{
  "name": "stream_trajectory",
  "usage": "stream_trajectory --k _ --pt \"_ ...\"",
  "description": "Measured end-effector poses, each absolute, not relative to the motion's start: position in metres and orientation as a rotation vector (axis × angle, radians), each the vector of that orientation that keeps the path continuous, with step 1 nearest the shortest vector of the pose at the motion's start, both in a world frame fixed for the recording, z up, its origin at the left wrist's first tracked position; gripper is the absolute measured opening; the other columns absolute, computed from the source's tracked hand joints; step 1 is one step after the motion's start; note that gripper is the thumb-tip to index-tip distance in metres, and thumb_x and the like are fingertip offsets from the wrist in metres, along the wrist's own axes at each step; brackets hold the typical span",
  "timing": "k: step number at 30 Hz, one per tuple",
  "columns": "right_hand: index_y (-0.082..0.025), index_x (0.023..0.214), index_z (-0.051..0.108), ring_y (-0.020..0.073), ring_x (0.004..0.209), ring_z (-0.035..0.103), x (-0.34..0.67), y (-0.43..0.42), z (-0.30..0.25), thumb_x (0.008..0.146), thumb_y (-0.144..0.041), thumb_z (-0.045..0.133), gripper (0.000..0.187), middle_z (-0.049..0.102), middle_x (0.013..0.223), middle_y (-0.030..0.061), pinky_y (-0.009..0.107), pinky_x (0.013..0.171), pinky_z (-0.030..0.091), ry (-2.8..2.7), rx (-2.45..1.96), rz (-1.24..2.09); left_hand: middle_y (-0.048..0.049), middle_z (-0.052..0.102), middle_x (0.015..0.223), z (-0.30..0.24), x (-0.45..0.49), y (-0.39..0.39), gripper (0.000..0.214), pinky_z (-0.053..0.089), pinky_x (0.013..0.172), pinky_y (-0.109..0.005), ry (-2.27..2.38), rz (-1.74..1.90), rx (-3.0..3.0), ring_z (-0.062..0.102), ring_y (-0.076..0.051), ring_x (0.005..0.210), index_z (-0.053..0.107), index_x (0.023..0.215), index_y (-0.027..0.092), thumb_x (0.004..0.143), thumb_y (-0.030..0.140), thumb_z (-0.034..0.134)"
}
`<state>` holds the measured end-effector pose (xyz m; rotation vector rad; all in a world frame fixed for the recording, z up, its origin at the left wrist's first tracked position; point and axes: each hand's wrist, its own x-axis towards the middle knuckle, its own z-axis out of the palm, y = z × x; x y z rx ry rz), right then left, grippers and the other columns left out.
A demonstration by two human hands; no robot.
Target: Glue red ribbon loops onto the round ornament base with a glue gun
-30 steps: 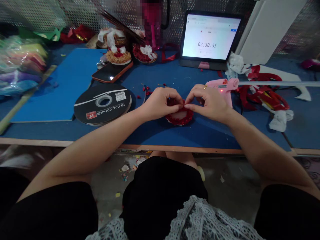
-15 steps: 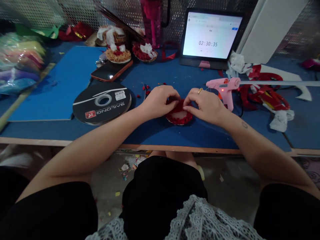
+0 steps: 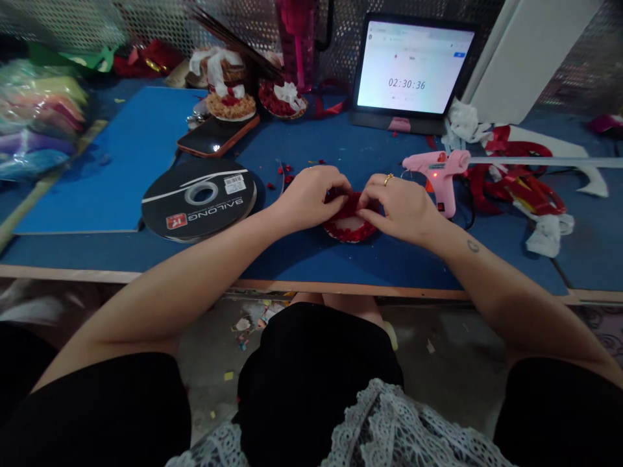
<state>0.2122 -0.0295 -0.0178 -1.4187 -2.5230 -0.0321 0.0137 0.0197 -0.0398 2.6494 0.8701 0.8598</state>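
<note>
On the blue tabletop in front of me lies a small round piece (image 3: 349, 235) with a pale middle and a ruffled red rim. My left hand (image 3: 316, 194) is closed in a pinch at its far left side. From the right, my right hand (image 3: 396, 204), with a ring on one finger, pinches the red material (image 3: 348, 206) at the round piece's upper side. Both sets of fingertips nearly meet there and partly hide it. Just beyond my right hand a pink glue gun (image 3: 442, 175) stands with its light on and a long glue stick in its back.
A black ribbon spool (image 3: 160, 201) lies left of my left forearm. Behind it are a phone (image 3: 214, 137), a blue board (image 3: 131, 149) and finished round decorations (image 3: 232, 107). A lit tablet (image 3: 413, 68) stands at the back. Red ribbon scraps (image 3: 535, 188) lie at right.
Hardly anything differs. Both hands stay pinched at the round piece, with only a slight shift of the right hand and of the view.
</note>
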Motion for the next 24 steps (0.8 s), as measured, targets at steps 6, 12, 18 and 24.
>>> stream_trajectory --k 6,12,18,24 --pt "-0.017 0.085 0.068 0.0203 0.084 0.06 0.2084 -0.0316 -0.0148 0.085 -0.022 0.058 0.011 0.066 0.094 0.0051 0.03 0.059 0.032 -2.547 -1.473 -0.102 -0.0048 0.07 0.086 -0.0401 0.0139 0.0195 0.019 0.05 0.08 -0.033 0.866 0.857 2.648 0.065 -0.019 0.084 0.07 0.088 0.015 0.08 0.018 0.053" --pt "-0.017 0.087 0.069 0.0211 0.083 0.06 0.2054 -0.031 -0.0123 0.086 -0.023 0.057 0.014 0.065 0.094 0.0062 0.03 0.059 0.032 -2.587 -1.508 -0.114 -0.0043 0.071 0.087 -0.0414 0.0139 0.0201 0.02 0.05 0.081 -0.033 0.863 0.865 2.659 0.065 -0.019 0.085 0.07 0.089 0.015 0.08 0.017 0.053" --pt "-0.016 0.089 0.07 0.0209 0.081 0.06 0.2053 -0.0299 -0.0114 0.085 -0.023 0.058 0.014 0.065 0.093 0.0065 0.03 0.061 0.034 -2.599 -1.527 -0.093 -0.0036 0.07 0.086 -0.0412 0.0135 0.0198 0.019 0.05 0.081 -0.033 0.859 0.863 2.65 0.064 -0.019 0.085 0.07 0.089 0.016 0.08 0.018 0.053" --pt "-0.016 0.089 0.07 0.021 0.079 0.061 0.2058 -0.0288 -0.0117 0.085 -0.023 0.057 0.015 0.065 0.093 0.0067 0.031 0.062 0.034 -2.596 -1.531 -0.074 -0.004 0.07 0.086 -0.0408 0.0136 0.0199 0.019 0.049 0.078 -0.032 0.854 0.865 2.657 0.065 -0.019 0.084 0.07 0.089 0.016 0.08 0.018 0.054"
